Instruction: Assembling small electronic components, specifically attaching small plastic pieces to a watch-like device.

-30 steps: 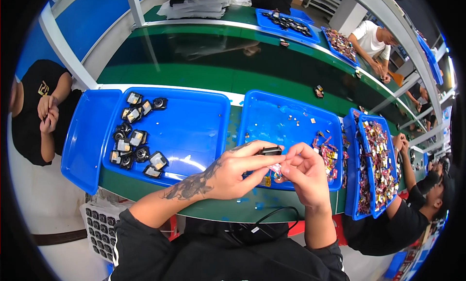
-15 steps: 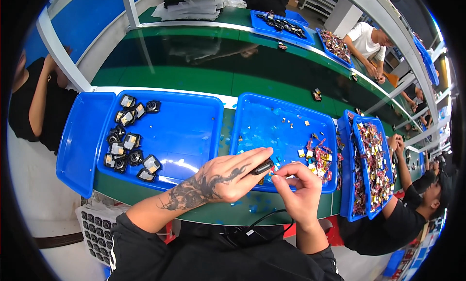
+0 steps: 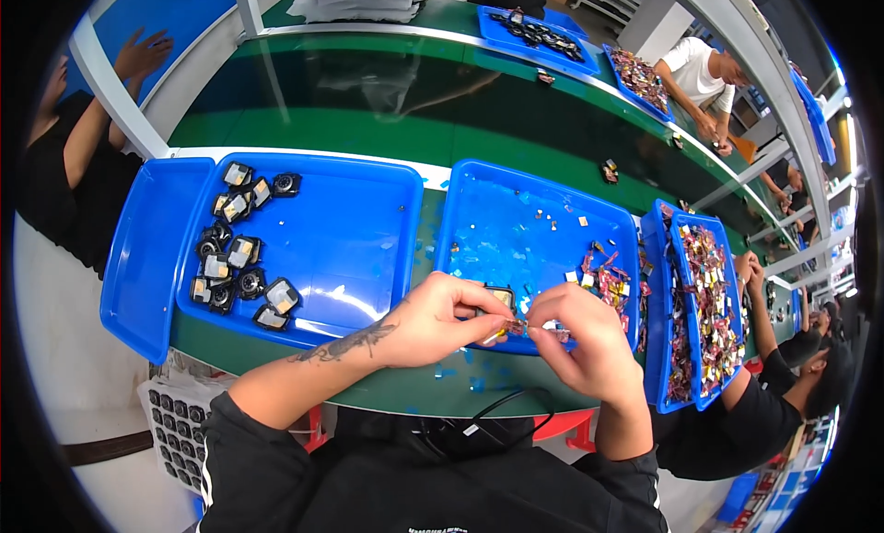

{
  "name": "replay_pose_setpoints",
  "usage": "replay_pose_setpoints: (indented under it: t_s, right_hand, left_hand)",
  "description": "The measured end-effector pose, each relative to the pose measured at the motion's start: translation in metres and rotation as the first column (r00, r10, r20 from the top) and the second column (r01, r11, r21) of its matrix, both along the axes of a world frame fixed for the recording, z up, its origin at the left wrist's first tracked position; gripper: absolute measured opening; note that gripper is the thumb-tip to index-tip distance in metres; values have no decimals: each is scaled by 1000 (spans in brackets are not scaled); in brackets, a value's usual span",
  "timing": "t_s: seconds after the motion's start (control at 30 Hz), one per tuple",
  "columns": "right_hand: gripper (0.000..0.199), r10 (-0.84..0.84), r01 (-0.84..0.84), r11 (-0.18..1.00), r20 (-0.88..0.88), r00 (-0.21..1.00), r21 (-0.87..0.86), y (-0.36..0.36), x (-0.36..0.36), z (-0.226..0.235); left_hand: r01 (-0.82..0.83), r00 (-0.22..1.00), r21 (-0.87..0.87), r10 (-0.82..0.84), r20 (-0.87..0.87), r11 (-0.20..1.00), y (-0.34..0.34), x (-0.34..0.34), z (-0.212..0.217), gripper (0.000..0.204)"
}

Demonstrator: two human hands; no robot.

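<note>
Black small part (image 3: 500, 298) is being pinched by left hand (image 3: 433, 319); right hand (image 3: 582, 341) is being closed on tiny piece (image 3: 517, 327), over blue tray (image 3: 479, 201)

Small black part (image 3: 500, 298) mostly hidden under left hand (image 3: 433, 321) fingers; shape unclear. Thin piece between fingertips of right hand (image 3: 585, 344) too small to identify. Loose bits in middle tray (image 3: 479, 178) too small to tell apart. Contents of right tray (image 3: 686, 386) a blurred jumble. Person at left cut off by picture's rim. White grid tray (image 3: 175, 418) partly hidden under table (image 3: 405, 395).
</note>
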State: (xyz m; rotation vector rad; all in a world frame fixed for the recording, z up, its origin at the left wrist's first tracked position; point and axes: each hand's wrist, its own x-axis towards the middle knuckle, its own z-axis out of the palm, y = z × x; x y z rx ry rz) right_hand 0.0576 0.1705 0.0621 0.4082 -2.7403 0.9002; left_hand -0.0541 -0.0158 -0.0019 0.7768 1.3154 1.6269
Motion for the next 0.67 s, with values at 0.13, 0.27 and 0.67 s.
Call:
replay_pose_setpoints:
  t_s: [0.13, 0.27, 0.67]
  right_hand:
    - [20, -228, 305, 826, 216, 950, -473, -16, 7, -27]
    - [25, -276, 358, 678, 229, 933, -642, -21, 4, -39]
    - [38, -352, 427, 773, 243, 904, -469, -20, 1, -39]
  left_hand:
    - [-43, 998, -45, 45, 39, 998, 2, 3, 1, 22]
    - [-100, 995, 32, 100, 3, 995, 2, 10, 10, 37]
    - [-130, 985, 156, 146, -97, 979, 4, 15, 1, 53]
